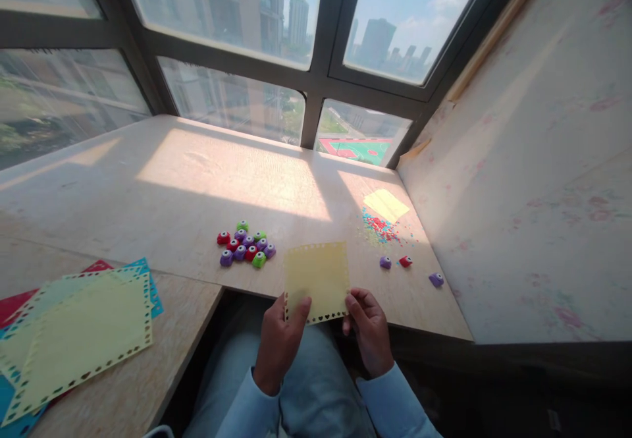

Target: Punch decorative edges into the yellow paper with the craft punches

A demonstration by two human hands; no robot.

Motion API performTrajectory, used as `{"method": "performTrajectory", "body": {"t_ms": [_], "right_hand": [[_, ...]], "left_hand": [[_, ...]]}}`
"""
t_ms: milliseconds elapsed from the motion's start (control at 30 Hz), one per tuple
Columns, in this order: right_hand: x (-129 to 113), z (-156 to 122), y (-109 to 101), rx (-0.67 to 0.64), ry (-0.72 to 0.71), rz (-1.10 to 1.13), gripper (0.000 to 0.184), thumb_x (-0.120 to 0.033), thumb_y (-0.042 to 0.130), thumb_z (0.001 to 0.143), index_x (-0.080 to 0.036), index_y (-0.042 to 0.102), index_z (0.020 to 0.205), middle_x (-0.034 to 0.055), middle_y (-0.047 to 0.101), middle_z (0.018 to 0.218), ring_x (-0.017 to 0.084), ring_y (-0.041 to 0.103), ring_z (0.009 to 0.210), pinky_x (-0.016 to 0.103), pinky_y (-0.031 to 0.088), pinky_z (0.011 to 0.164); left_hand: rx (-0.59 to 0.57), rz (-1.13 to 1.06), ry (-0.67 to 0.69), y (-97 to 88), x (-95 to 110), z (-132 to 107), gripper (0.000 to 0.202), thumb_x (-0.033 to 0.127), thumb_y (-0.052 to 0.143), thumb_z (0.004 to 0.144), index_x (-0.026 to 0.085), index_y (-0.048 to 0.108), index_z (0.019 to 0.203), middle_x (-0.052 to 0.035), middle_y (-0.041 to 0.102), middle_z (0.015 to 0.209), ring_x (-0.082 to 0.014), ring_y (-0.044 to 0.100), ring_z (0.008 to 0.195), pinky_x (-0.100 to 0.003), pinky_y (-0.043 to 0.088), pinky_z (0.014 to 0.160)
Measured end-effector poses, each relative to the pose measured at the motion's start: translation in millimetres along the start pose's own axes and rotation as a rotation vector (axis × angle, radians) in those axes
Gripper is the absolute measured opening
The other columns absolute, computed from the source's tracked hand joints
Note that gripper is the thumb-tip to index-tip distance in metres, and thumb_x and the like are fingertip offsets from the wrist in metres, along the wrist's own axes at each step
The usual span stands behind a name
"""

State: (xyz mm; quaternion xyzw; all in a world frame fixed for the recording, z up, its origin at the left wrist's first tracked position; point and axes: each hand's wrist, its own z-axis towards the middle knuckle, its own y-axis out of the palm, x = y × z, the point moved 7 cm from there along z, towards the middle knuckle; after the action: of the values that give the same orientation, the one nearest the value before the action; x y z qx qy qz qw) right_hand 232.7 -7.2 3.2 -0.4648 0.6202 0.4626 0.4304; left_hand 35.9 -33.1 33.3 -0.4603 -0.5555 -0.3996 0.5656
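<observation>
A square sheet of yellow paper (316, 276) is held up over my lap, with small punched shapes, hearts among them, along its lower edge. My left hand (282, 339) is closed on its lower left corner, thumb lying on the front. At the lower right edge, my right hand (368, 326) pinches the sheet between thumb and fingers. Just beyond the paper, to the left, sits a cluster of small craft punches (247, 246) in purple, red and green, each with an eye-like button.
Punched yellow sheets (93, 339) overlap red and blue ones at the left. Toward the right wall lie a purple punch (385, 262), a red punch (405, 261) and another purple punch (436, 280). Colourful confetti (380, 227) is scattered beside a yellow paper piece (386, 205). Windows line the back.
</observation>
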Motion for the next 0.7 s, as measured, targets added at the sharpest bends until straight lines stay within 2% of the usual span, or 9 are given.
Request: {"method": "performTrajectory", "body": {"t_ms": [100,200,267,300,400,467,567,700], "right_hand": [[-8,-8,12,-0.088,-0.027,-0.087,0.042,-0.053,0.072,0.076,-0.021,0.061,0.099,0.0012,0.067,0.081,0.010,0.055,0.047,0.025,0.048,0.046],[-15,-9,8,-0.108,-0.057,-0.184,0.044,-0.054,0.072,0.077,-0.019,0.063,0.102,0.0065,0.072,0.091,0.012,0.059,0.055,0.029,0.054,0.057],[-15,-5,-2,-0.092,-0.040,-0.265,0.046,-0.055,0.073,0.075,-0.019,0.065,0.102,0.0068,0.073,0.091,0.014,0.061,0.060,0.030,0.056,0.064],[-13,-3,-8,-0.076,-0.024,-0.308,0.049,-0.056,0.075,0.072,-0.018,0.066,0.102,0.0069,0.073,0.091,0.015,0.062,0.061,0.031,0.057,0.064],[-8,5,-26,-0.053,0.046,-0.412,0.060,-0.060,0.079,0.063,-0.016,0.067,0.102,0.0087,0.074,0.091,0.018,0.065,0.064,0.030,0.058,0.063],[-5,9,-39,-0.029,0.088,-0.423,0.065,-0.061,0.081,0.058,-0.015,0.067,0.102,0.0096,0.074,0.092,0.019,0.066,0.063,0.029,0.058,0.058],[-3,14,-56,0.024,0.123,-0.349,0.067,-0.058,0.085,0.052,-0.015,0.067,0.101,0.0096,0.074,0.094,0.018,0.066,0.064,0.026,0.058,0.053],[0,17,-68,0.091,0.155,-0.258,0.068,-0.053,0.089,0.044,-0.016,0.067,0.097,0.0086,0.073,0.092,0.017,0.065,0.062,0.024,0.058,0.049]], "left_hand": [[0.087,-0.119,-0.139,-26.9,-8,-9,0.039,0.057,0.068,0.075,0.018,0.069,0.083,-0.0044,0.071,0.071,-0.0186,0.065,0.056,-0.030,0.054,0.049],[0.254,-0.274,-0.271,-66.4,-20,-20,0.040,0.054,0.072,0.073,0.016,0.064,0.081,0.0015,0.059,0.049,-0.0098,0.048,0.034,-0.020,0.035,0.032],[0.449,-0.400,-0.297,-100.4,-24,-29,0.038,0.047,0.076,0.071,0.015,0.062,0.087,0.0030,0.059,0.049,-0.0083,0.047,0.033,-0.017,0.029,0.030],[0.560,-0.476,-0.296,-117.9,-26,-33,0.037,0.041,0.078,0.070,0.015,0.061,0.090,0.0025,0.062,0.055,-0.0087,0.051,0.035,-0.016,0.030,0.031],[0.859,-0.713,-0.293,-163.7,-33,-46,0.027,0.019,0.075,0.070,0.016,0.058,0.091,0.0006,0.067,0.071,-0.0111,0.062,0.045,-0.016,0.040,0.036],[0.981,-0.835,-0.279,-185.4,-37,-51,0.020,0.007,0.066,0.074,0.016,0.056,0.088,0.0005,0.067,0.072,-0.0123,0.066,0.052,-0.016,0.046,0.041],[1.078,-0.959,-0.205,-205.2,-40,-53,0.018,0.000,0.055,0.079,0.015,0.058,0.089,-0.0016,0.068,0.077,-0.0122,0.070,0.064,-0.018,0.053,0.053],[1.079,-1.026,-0.208,-205.3,-45,-52,0.013,0.005,0.051,0.088,0.011,0.062,0.087,-0.0062,0.069,0.082,-0.0107,0.069,0.071,-0.019,0.056,0.062]]}}
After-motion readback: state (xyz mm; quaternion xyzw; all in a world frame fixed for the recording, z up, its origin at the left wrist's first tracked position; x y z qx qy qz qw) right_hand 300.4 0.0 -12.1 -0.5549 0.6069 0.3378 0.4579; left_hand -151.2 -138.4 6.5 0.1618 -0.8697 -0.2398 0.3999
